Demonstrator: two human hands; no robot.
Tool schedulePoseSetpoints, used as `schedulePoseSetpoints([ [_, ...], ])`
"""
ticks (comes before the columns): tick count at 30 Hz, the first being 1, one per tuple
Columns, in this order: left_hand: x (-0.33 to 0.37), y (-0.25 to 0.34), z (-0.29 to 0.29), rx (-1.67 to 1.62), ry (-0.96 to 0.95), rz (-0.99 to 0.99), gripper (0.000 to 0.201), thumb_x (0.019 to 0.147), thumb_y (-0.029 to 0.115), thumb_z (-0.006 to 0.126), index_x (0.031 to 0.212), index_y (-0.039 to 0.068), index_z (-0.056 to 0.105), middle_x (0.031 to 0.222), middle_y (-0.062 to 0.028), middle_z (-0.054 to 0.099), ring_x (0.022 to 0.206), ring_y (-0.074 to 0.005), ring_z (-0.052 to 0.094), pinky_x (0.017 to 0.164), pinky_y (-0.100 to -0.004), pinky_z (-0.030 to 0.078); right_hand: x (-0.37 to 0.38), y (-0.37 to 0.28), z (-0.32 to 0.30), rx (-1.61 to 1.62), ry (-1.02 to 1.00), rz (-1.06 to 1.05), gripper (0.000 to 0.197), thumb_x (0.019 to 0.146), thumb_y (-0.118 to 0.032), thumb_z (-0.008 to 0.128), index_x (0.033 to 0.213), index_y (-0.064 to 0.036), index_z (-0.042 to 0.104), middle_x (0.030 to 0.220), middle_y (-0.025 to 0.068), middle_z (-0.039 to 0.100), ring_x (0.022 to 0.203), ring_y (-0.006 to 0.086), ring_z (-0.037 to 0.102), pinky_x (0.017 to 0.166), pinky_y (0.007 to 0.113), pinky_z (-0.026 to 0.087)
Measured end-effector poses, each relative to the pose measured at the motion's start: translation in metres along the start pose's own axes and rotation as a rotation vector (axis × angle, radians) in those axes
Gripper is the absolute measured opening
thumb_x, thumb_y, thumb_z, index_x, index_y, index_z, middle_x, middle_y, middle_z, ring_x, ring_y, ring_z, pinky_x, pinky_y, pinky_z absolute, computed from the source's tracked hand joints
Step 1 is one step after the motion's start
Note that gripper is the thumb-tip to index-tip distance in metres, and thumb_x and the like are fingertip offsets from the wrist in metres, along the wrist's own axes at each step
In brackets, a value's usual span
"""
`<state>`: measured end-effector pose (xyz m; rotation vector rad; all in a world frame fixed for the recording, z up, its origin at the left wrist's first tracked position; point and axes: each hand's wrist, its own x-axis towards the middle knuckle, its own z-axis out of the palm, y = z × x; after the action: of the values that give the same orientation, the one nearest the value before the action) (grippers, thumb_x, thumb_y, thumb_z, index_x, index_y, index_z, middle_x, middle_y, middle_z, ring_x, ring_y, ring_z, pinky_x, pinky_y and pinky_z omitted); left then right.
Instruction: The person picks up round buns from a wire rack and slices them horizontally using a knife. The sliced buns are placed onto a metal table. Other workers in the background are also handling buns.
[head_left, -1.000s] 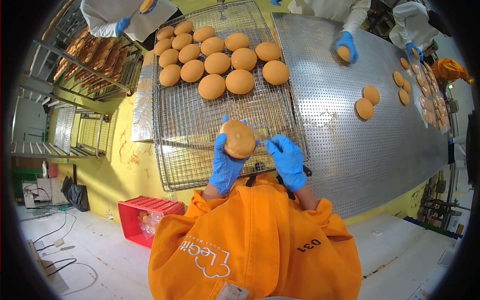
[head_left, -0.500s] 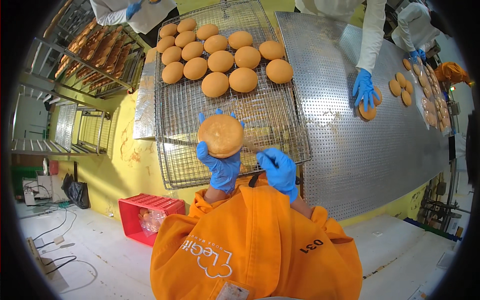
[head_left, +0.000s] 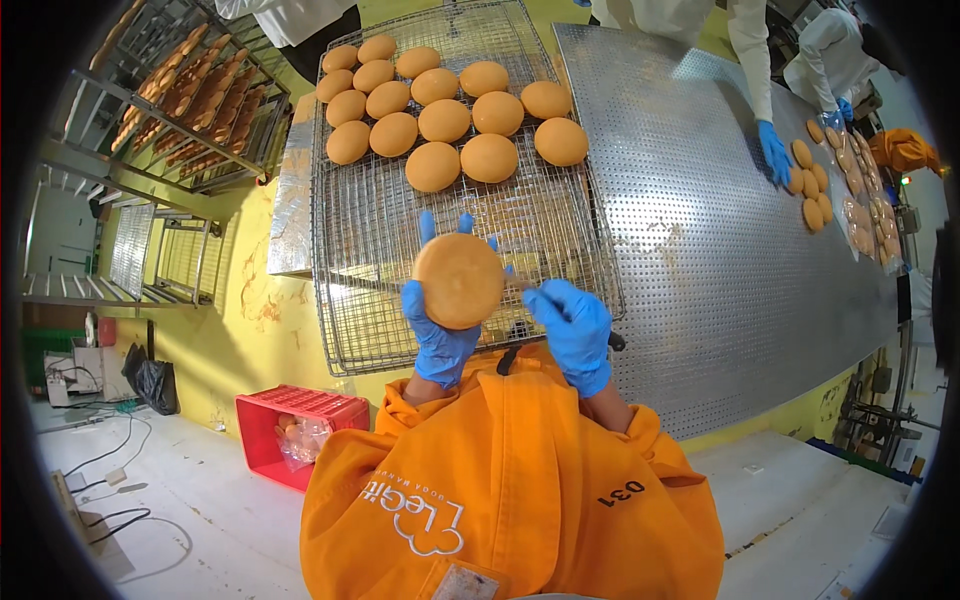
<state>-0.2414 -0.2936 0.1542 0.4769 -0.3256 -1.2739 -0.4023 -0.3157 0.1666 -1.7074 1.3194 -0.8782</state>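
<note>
My left hand (head_left: 447, 345) grips a round golden-brown bun (head_left: 458, 282) from below and behind. Its pale, flat face is turned up toward me, and some blue fingertips show past the far rim. Beside it, my right hand (head_left: 570, 330) is closed around a dark-handled tool (head_left: 617, 342). The handle end sticks out behind the hand. A thin, blurred part of the tool points at the bun's right edge; its exact kind and whether it touches cannot be made out. Several domed buns (head_left: 433, 167) sit on the wire rack (head_left: 370, 230) beyond my hands.
A perforated metal table (head_left: 690, 290) adjoins the rack on the right. A co-worker's gloved hand (head_left: 774, 155) is at buns there, near bagged buns (head_left: 868, 215). A red crate (head_left: 300, 400) stands lower left; a trolley of bun trays (head_left: 200, 110) stands upper left.
The held bun has shifted right and its face looks turned. My right hand has moved slightly right. The co-worker's hand and buns have moved right across the metal table.
</note>
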Motion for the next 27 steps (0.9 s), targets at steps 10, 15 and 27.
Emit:
schedulePoseSetpoints([
  [10, -0.006, -0.009, 0.000, 0.144, -0.029, -0.151, 0.104, 0.075, 0.058, 0.068, 0.153, 0.013, 0.016, 0.148, -0.0207, 0.034, 0.121, -0.0296, 0.053, 0.100, -0.0431, 0.049, -0.007, 0.004, 0.014, -0.200, 0.141, -0.419, 0.019, 0.084, -0.031, 0.071, 0.078, -0.0132, 0.066, 0.060, 0.0054, 0.059, 0.054, 0.0272, 0.057, 0.050, 0.037, 0.045],
  [15, -0.003, -0.009, -0.011, 0.283, -0.070, -0.102, 0.108, 0.070, 0.054, 0.072, 0.152, 0.008, 0.018, 0.148, -0.0206, 0.034, 0.122, -0.0288, 0.052, 0.101, -0.0411, 0.049, 0.005, 0.005, 0.010, 0.024, 0.098, -0.081, 0.024, 0.082, -0.032, 0.073, 0.074, -0.0114, 0.064, 0.060, 0.0068, 0.059, 0.050, 0.0262, 0.056, 0.049, 0.036, 0.044],
  [27, 0.007, 0.032, -0.004, 0.788, -0.293, -0.180, 0.093, 0.068, 0.039, 0.075, 0.145, 0.001, 0.038, 0.149, -0.0156, 0.039, 0.139, -0.0280, 0.035, 0.116, -0.0407, 0.024, 0.029, 0.017, -0.030, -0.537, 0.062, -0.518, 0.042, 0.082, -0.042, 0.071, 0.061, -0.0143, 0.046, 0.052, 0.0018, 0.040, 0.045, 0.0213, 0.045, 0.044, 0.035, 0.036],
])
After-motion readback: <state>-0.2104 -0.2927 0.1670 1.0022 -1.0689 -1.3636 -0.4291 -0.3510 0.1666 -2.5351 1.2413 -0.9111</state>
